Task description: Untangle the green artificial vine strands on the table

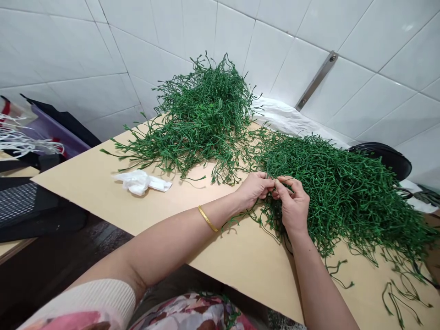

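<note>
Fingertips meet over a beige table as I pinch thin green plastic-looking strands between my left hand and my right hand, thumbs and forefingers closed and almost touching; which strand sits in which hand is too fine to tell. With my hands as the clock's centre, the strands are at the near left edge of a broad green heap, which spreads from 2 to 4 o'clock. A taller green mound rises at 11 o'clock, its loose stems fanning toward 10, while a few stray stems lie on the table at 4. Crumpled white tissue rests on bare board at 9 o'clock. Behind the heap, white plastic sheeting lies along the tiled wall at 1 o'clock, below a metal bracket, and a black round object shows at 2. A gold bangle circles my left wrist, at 8 o'clock.
</note>
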